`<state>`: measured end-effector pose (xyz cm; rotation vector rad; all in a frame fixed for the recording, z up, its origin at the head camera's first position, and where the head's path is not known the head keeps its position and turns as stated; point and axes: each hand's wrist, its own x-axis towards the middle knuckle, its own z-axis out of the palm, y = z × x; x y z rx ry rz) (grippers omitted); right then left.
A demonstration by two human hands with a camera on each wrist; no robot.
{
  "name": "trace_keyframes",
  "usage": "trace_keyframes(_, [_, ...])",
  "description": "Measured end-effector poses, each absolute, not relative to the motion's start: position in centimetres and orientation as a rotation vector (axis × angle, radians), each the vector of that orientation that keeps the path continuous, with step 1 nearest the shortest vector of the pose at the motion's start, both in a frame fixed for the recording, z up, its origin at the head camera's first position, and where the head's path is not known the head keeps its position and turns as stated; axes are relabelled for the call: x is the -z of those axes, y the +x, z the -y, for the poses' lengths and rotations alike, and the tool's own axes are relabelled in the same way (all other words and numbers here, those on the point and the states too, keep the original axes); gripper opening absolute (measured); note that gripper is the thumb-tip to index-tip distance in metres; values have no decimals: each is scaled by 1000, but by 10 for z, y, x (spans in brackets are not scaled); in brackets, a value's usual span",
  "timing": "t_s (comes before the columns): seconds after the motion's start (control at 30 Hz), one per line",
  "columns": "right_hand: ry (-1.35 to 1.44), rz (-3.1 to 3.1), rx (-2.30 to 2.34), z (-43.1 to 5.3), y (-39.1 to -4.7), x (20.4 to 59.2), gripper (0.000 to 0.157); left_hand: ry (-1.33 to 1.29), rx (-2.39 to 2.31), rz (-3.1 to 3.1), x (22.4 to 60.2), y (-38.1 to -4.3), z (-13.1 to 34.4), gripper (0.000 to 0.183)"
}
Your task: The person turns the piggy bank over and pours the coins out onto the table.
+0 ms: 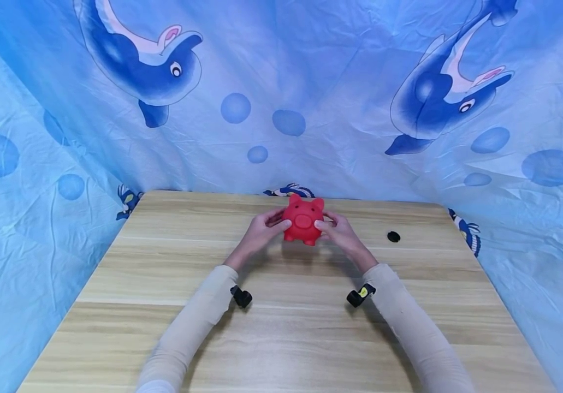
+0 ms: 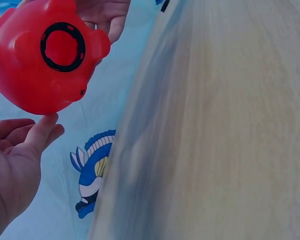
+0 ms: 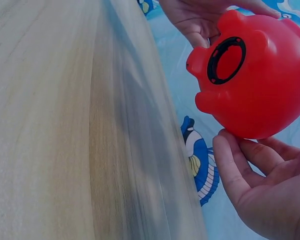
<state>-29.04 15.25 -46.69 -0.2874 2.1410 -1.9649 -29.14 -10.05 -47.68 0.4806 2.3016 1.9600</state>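
A red piggy bank (image 1: 303, 232) is held up over the far part of the table, its snout toward the head camera. My left hand (image 1: 264, 229) grips its left side, thumb in front and fingers behind. On the other side my right hand (image 1: 337, 230) grips it the same way. Both wrist views show the underside, where a black ring (image 2: 43, 50) surrounds an uncovered round hole between the stubby feet. On the table, to the right of my right hand, lies a small black round cap (image 1: 393, 237).
The wooden table (image 1: 281, 338) reaches back to a blue curtain (image 1: 320, 158) printed with dolphins, which hangs along its far side and both flanks. A small black camera is strapped to each wrist, over the pale sleeves (image 1: 197, 311).
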Motion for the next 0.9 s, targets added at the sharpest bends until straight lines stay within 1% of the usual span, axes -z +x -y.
trace_keyframes(0.13, [-309,-2142,1983,-153,-291,468,71,463,-1922,-2315,476,-293,100,69])
trace_keyframes(0.37, [-347,-2208,1918,-153,-291,468,79,523,-1841,-2316,475,-297,102,61])
trace_keyframes(0.57, [-370,-2227,1876,-156,-291,464,75,617,-1800,-2283,473,-300,105,60])
trace_keyframes(0.9, [-379,-2291,1811,-156,-291,466,75,622,-1819,-2232,471,-303,107,64])
